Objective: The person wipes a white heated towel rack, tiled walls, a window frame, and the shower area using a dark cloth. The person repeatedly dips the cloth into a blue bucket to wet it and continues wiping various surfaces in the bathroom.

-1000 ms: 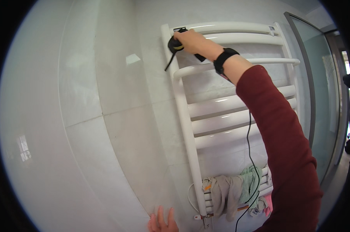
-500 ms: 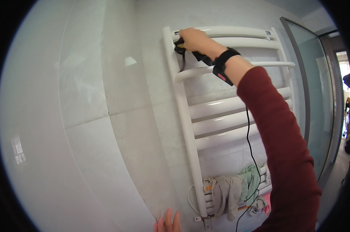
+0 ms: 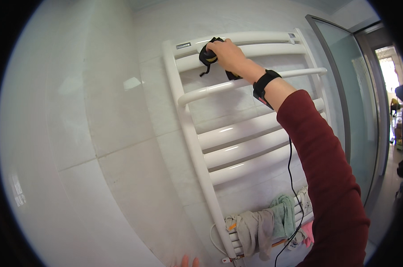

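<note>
My right hand reaches up to the top of a white towel rail on the wall. Its fingers are closed round a black object with a yellowish patch and a short loose strap hanging down. The object is in front of the upper bars; most of it is hidden by my fingers. More black material shows below the hand. A black band with a small device circles my right wrist. Only fingertips of my left hand show at the lower edge, apart and holding nothing, near the wall tiles.
A grey cloth and a green cloth drape over the lowest bars, beside something pink. A thin black cable hangs down past my forearm. To the right stands a grey-framed glass door, with a doorway beyond.
My right hand has moved the black object rightward along the top bars, away from the rail's left post. My left hand has sunk lower, and the view has shifted.
</note>
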`<state>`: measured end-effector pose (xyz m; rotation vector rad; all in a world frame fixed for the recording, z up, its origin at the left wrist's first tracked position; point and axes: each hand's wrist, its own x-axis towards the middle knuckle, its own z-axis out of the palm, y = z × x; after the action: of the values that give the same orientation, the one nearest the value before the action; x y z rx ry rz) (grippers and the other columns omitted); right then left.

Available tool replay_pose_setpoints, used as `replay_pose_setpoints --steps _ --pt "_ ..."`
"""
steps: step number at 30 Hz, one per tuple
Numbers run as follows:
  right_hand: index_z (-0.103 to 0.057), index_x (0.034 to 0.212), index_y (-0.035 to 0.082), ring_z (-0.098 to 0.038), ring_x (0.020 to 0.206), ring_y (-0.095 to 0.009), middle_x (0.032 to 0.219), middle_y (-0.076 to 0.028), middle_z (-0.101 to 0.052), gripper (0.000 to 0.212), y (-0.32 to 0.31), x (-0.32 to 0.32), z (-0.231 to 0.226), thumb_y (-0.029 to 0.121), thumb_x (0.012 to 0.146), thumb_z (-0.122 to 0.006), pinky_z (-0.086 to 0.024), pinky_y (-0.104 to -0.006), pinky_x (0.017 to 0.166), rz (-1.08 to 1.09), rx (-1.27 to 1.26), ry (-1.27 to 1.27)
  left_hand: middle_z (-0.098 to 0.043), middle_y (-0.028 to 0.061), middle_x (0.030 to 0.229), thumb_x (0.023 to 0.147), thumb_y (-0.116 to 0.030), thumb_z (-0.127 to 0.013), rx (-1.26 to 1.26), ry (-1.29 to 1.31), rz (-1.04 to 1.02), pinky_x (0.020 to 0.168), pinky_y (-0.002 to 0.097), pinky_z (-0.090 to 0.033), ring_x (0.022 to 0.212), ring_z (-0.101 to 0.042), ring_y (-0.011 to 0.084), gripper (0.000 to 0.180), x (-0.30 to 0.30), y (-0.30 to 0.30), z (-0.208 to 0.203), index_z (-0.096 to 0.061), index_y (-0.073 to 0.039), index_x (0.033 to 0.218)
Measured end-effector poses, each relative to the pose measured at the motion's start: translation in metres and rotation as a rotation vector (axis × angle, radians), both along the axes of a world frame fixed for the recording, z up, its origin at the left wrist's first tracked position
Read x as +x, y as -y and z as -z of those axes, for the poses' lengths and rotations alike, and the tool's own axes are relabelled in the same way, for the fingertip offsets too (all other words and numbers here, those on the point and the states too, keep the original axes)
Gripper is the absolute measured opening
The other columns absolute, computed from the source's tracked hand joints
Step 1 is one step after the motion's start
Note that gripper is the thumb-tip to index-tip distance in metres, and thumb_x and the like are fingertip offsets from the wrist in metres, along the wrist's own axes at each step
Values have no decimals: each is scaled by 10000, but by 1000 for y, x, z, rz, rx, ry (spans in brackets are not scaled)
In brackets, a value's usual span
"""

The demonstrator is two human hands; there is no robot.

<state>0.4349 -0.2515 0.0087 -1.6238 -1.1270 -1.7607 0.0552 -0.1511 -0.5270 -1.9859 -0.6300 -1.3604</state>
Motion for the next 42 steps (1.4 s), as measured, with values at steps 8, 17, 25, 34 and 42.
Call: replay_pose_setpoints --steps 8,17,25,34,42 --pt "-690 1053 130 -655 1021 -386 1048 -124 -723 198 63 36 -6 103 860 -653 -553 -481 858 165 162 -149 -634 17 1375 939 38 -518 -3 42 38 1033 437 -381 1253 -583 305 427 0 3 -4 -749 -263 1135" --pt "-663 1110 120 -614 1074 -407 1084 -112 -709 289 -18 -20 -1 24 838 -636 -557 -493 851 114 65 -50 -669 -22 1325 968 -134 -590 4 58 -26 1060 476 -353 1342 -506 284 283 6 -20 28 -757 -284 1139" --pt "-670 1161 203 -606 1118 -365 1180 -42 -696 336 75 40 -2 79 849 -685 -552 -454 896 87 12 -176 -293 116 1641 980 -407 -467 -261 -416 -304 1150 705 -161 1464 -265 477 521 -30 -24 68 -531 -215 1460" --pt "-671 1156 160 -669 1049 -355 1119 -102 -718 356 208 174 4 2 846 -596 -527 -442 874 114 310 -147 -279 188 1627 962 -437 -482 -100 -624 -350 1151 687 -200 1480 -199 517 537 -48 -63 61 -568 -166 1418" --pt "-706 1140 90 -674 1088 -362 1109 -136 -719 278 157 153 2 150 874 -652 -465 -501 991 354 248 -142 -360 205 1590 987 -382 -459 168 -371 -304 1163 598 -241 1439 -257 495 441 -26 -24 23 -647 -105 1274"
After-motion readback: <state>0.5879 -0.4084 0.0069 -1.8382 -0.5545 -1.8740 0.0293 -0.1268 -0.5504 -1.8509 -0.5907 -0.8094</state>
